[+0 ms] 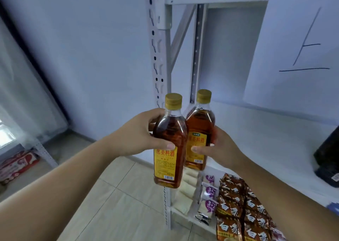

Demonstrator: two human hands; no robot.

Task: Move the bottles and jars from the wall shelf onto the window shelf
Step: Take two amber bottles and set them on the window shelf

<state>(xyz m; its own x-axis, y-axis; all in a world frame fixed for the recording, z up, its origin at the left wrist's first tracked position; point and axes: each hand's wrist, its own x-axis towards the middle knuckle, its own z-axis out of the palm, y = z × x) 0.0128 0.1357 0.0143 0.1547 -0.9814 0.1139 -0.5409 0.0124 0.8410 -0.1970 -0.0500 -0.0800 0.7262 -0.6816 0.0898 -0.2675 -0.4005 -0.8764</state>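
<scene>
My left hand is nearest, its fingers and thumb curled round the shoulder of the left bottle, a clear plastic bottle of reddish-brown liquid with a tan screw cap and a yellow label with red characters; my thumb presses just above the label. My right hand grips the right bottle, a matching clear plastic bottle of amber liquid with the same tan cap and yellow label; my thumb lies across the label and my fingers wrap behind. Both bottles are upright and in the air, side by side, the right one partly behind the left; I cannot tell whether they touch. They hang in front of the corner post of the white metal rack, standing on no shelf.

Below my hands lies the pale beige tiled floor; on the rack's lower level sit brown and orange noodle packets in rows, with white and purple snack packets just beside them on the left. Further off is the white shelf board; a black object stands at its right end, cut off by the edge of view. Behind it a white sheet with thin black lines covers the wall. Far left, red printed packets lie on a low ledge beneath a sheer pale curtain.
</scene>
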